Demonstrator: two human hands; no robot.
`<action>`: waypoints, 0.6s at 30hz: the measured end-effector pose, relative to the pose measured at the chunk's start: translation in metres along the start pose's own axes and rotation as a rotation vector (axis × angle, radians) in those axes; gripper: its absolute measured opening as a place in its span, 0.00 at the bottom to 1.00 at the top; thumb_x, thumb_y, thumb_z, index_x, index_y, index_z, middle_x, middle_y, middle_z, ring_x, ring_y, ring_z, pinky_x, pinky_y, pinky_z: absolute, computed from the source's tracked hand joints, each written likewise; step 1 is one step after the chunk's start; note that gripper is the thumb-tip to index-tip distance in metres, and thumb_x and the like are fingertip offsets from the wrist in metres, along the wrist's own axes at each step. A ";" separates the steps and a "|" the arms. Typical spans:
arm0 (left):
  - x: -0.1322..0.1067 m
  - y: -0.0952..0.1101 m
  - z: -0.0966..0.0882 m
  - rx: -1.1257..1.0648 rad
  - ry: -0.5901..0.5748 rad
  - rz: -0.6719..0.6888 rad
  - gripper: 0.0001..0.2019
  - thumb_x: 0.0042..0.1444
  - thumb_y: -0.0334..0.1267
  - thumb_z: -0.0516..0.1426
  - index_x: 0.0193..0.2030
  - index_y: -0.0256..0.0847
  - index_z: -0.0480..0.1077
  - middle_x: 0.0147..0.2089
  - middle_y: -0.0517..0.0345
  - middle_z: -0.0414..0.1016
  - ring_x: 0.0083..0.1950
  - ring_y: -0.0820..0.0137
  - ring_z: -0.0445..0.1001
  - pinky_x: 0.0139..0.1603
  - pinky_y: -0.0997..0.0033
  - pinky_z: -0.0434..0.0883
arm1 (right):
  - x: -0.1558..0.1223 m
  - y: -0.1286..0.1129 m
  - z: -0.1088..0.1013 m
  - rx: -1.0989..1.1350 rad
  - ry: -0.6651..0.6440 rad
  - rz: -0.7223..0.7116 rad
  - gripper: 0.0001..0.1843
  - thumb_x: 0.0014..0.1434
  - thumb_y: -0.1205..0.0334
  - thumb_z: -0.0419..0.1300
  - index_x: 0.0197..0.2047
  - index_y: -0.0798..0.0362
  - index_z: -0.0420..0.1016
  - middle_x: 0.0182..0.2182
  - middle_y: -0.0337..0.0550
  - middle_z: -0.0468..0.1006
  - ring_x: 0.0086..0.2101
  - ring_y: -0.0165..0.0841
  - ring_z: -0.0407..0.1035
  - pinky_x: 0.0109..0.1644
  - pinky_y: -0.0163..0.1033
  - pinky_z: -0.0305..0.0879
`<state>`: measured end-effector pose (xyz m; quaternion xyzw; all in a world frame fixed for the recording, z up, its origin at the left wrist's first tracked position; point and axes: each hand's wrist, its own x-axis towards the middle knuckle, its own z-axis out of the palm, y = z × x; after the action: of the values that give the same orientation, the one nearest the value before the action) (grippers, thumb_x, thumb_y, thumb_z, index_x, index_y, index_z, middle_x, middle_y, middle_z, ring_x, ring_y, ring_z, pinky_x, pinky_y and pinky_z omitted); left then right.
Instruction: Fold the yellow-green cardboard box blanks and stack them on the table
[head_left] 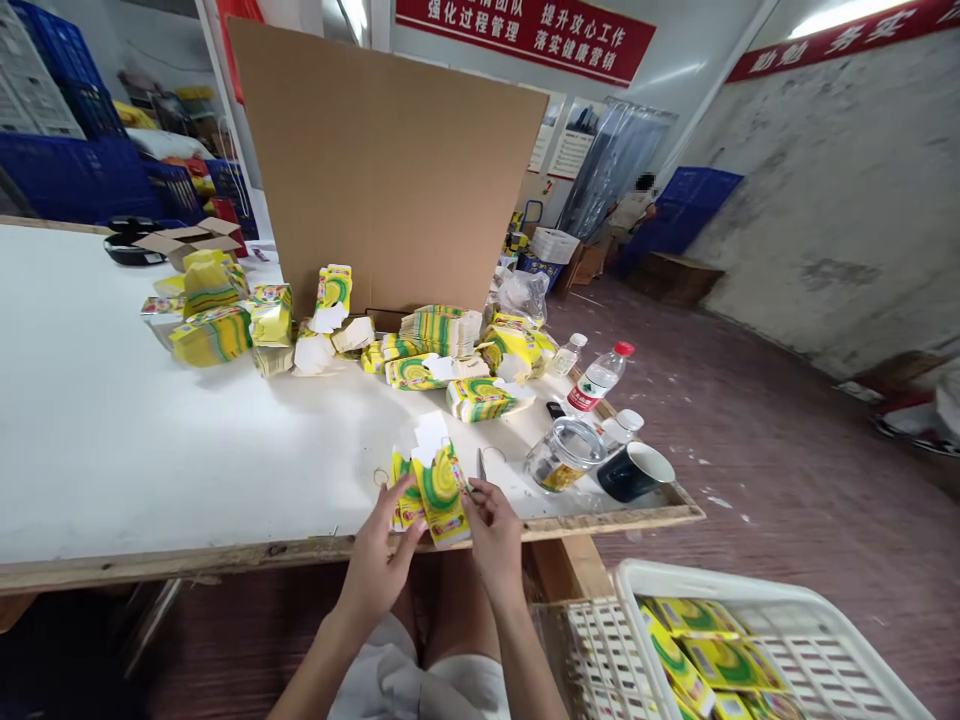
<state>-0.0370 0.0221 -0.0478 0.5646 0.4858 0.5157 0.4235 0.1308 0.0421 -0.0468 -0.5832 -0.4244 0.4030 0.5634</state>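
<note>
Left hand: thumb and fingers spread apart, touching the left edge of a yellow-and-green printed card carton; can't tell if it's a firm grip. Right hand: thumb and fingers pinched on the right edge of a 2nd yellow-and-green carton with white flaps raised, which overlaps the 1st. Both cartons at the near edge of the white wood-edged table. Slim pointed metal tool just past the right fingers; most of it hidden. Bundles of flat yellow-and-green cartons farther back, in front of a large brown cardboard sheet. To the right: clear lidded jar, dark mug with pale interior, clear plastic bottle with red cap. White plastic basket at lower right, below table level, holds more yellow cartons.
</note>
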 end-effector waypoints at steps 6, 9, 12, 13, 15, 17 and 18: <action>0.000 0.018 0.014 -0.627 -0.125 -0.266 0.29 0.56 0.54 0.62 0.61 0.42 0.71 0.63 0.43 0.73 0.65 0.48 0.70 0.64 0.50 0.67 | -0.041 -0.012 -0.012 0.251 -0.084 0.140 0.24 0.52 0.44 0.69 0.44 0.53 0.77 0.37 0.49 0.84 0.38 0.41 0.79 0.43 0.45 0.74; -0.003 0.023 0.017 -0.773 -0.266 -0.348 0.25 0.55 0.55 0.62 0.56 0.44 0.76 0.59 0.44 0.78 0.62 0.48 0.72 0.62 0.49 0.69 | -0.054 -0.014 -0.006 0.329 -0.114 0.188 0.21 0.51 0.46 0.71 0.41 0.52 0.80 0.38 0.47 0.84 0.38 0.41 0.79 0.44 0.45 0.74; -0.004 0.025 0.015 -0.778 -0.283 -0.301 0.22 0.56 0.52 0.63 0.53 0.44 0.78 0.56 0.45 0.80 0.62 0.49 0.73 0.64 0.51 0.67 | -0.057 -0.015 -0.002 0.385 -0.119 0.210 0.19 0.50 0.49 0.72 0.40 0.51 0.80 0.41 0.47 0.84 0.42 0.42 0.78 0.49 0.47 0.73; -0.004 0.026 0.014 -0.762 -0.270 -0.285 0.21 0.56 0.52 0.63 0.53 0.43 0.78 0.55 0.45 0.80 0.61 0.49 0.73 0.64 0.51 0.67 | -0.057 -0.016 -0.002 0.385 -0.118 0.207 0.18 0.50 0.49 0.72 0.40 0.51 0.80 0.42 0.48 0.84 0.44 0.43 0.78 0.50 0.48 0.73; -0.003 0.027 0.013 -0.721 -0.235 -0.271 0.21 0.57 0.51 0.62 0.54 0.42 0.77 0.54 0.45 0.81 0.60 0.50 0.75 0.64 0.51 0.68 | -0.057 -0.019 -0.002 0.350 -0.121 0.179 0.18 0.52 0.47 0.71 0.39 0.51 0.80 0.41 0.48 0.84 0.45 0.45 0.77 0.52 0.49 0.72; -0.003 0.027 0.014 -0.683 -0.203 -0.274 0.23 0.58 0.50 0.62 0.55 0.40 0.76 0.52 0.44 0.82 0.57 0.51 0.77 0.62 0.53 0.69 | -0.057 -0.023 -0.003 0.291 -0.137 0.133 0.18 0.52 0.46 0.70 0.38 0.51 0.80 0.39 0.47 0.84 0.44 0.44 0.77 0.51 0.49 0.73; -0.003 0.028 0.015 -0.669 -0.191 -0.282 0.23 0.57 0.51 0.62 0.55 0.39 0.75 0.51 0.44 0.82 0.55 0.51 0.77 0.60 0.54 0.70 | -0.057 -0.024 -0.004 0.264 -0.146 0.110 0.19 0.52 0.45 0.70 0.38 0.51 0.80 0.37 0.47 0.83 0.42 0.43 0.78 0.49 0.47 0.74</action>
<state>-0.0190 0.0151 -0.0230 0.3683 0.3216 0.5275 0.6947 0.1156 -0.0136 -0.0231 -0.4957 -0.3750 0.5268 0.5798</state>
